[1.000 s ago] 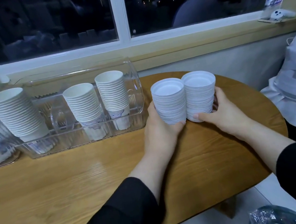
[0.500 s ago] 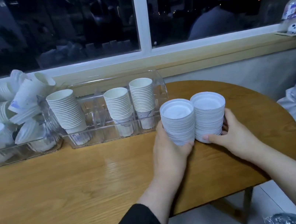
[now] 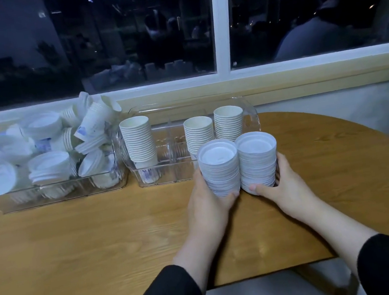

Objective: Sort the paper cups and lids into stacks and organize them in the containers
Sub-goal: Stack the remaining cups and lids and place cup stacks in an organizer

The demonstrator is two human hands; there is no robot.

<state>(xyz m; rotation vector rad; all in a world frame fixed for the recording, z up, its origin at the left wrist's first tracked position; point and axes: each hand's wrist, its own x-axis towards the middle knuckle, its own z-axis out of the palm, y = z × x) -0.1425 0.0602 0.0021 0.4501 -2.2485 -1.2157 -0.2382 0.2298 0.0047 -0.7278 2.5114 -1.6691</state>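
Observation:
Two stacks of white lids stand side by side, touching, just in front of the clear divided container (image 3: 251, 110). My left hand (image 3: 210, 203) wraps the left lid stack (image 3: 219, 168) and my right hand (image 3: 283, 184) wraps the right lid stack (image 3: 258, 160). Whether the stacks rest on the table or hang just above it I cannot tell. Inside the container stand three stacks of paper cups: a tall one (image 3: 137, 141) at the left and two shorter ones (image 3: 198, 131), (image 3: 229, 121) behind the lids.
A second clear container (image 3: 58, 197) at the far left holds a jumble of loose cups and lids (image 3: 43, 150). The wooden table (image 3: 101, 238) curves away on the right. A window sill runs along the back.
The view has swung left and pulled back, bringing the jumbled left container into sight. Both hands with the lid stacks have come nearer to the divided container.

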